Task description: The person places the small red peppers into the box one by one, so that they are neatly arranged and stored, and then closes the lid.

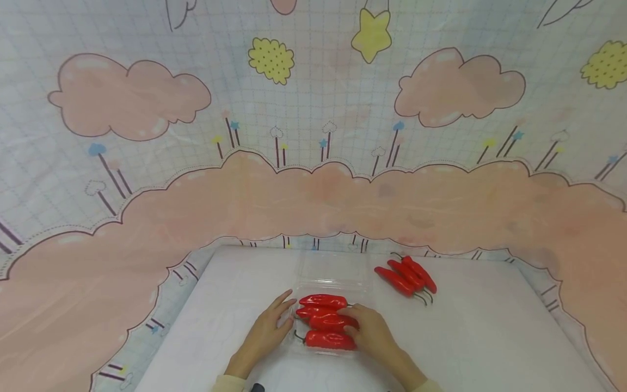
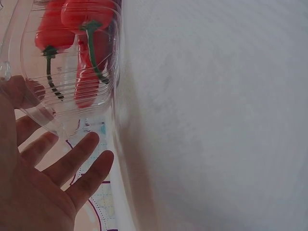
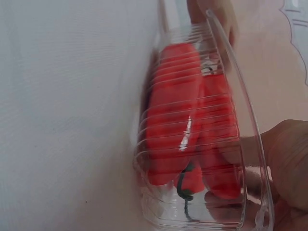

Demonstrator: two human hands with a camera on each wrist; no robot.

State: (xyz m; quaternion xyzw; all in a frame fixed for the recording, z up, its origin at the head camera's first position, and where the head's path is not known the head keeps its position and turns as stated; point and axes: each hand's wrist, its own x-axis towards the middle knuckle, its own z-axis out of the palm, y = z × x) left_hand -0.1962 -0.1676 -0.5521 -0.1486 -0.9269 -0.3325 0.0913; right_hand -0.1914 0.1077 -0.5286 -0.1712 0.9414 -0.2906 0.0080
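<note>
A clear plastic clamshell box [image 1: 320,353] lies with its lid [image 1: 334,268] folded back. Several red chili peppers [image 1: 323,301] with green stems lie side by side in its base. My right hand [image 1: 377,332] reaches over the box's right wall, thumb and fingers pinching the end of one red chili pepper [image 1: 329,323] there. At the left wall is my left hand [image 1: 266,329], its fingers extended and its thumb by the rim. In the left wrist view, the fingers [image 2: 79,163] are spread beside the box's end. The right fingertips show only through ribbed plastic in the right wrist view.
Three more red peppers [image 1: 406,275] lie together on the white tabletop [image 1: 490,326], right of the lid. Behind the table hangs a patterned cloth [image 1: 313,201] with clouds and stars. Dark objects peek in at the bottom edge.
</note>
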